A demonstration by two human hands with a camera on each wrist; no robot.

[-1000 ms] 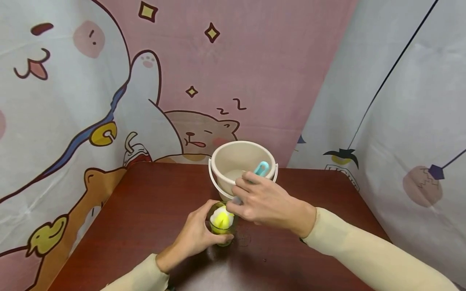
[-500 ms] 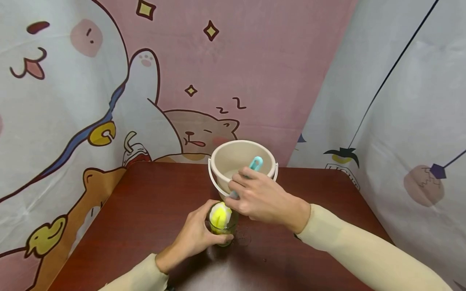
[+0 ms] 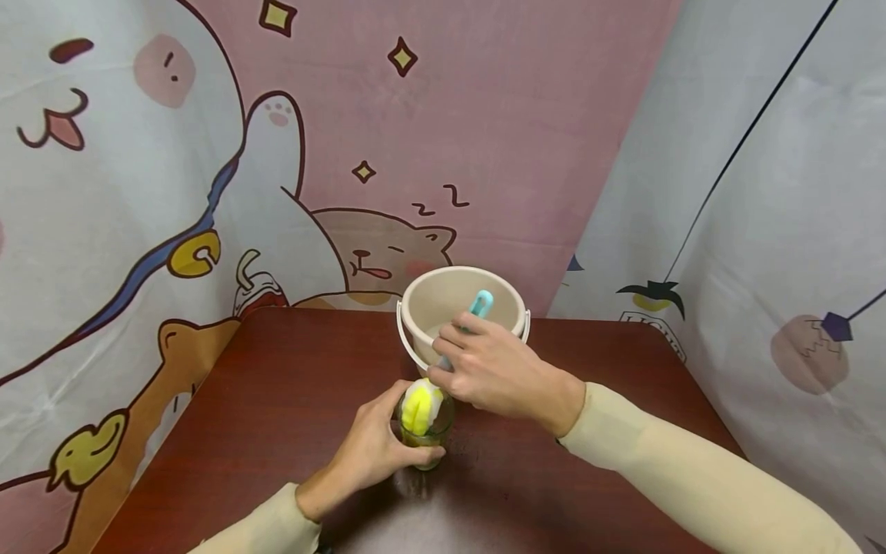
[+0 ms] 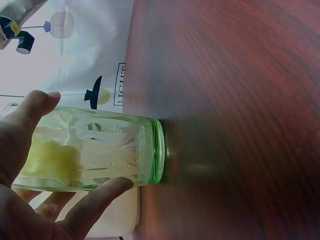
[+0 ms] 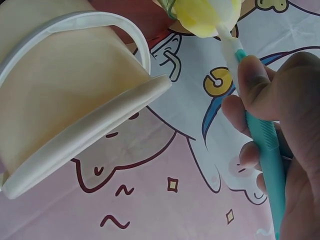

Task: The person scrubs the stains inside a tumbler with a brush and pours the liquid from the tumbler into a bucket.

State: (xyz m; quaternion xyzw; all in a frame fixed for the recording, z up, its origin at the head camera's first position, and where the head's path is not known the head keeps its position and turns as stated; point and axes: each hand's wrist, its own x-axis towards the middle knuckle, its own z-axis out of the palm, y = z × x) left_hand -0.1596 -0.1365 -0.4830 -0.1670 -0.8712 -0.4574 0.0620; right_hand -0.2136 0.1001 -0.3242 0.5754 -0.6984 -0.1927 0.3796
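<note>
A green-tinted clear drinking glass stands in the grip of my left hand, thumb on one side and fingers on the other. Water drops show on its wall in the left wrist view. With my right hand I hold a sponge cup brush by its teal handle, fingers curled round it. The brush's yellow and white sponge head sits at the glass mouth, partly inside and partly sticking out. The handle slants up and away over the bucket's near rim.
Right behind the glass stands a beige bucket with a white handle. The reddish-brown wooden table has a few wet marks near the glass. Cartoon-printed cloth hangs close around the table's back and sides.
The right hand has drifted slightly up and to the left. The sponge head has risen higher in the glass mouth and turned, with its handle more upright. The left hand has stayed in place.
</note>
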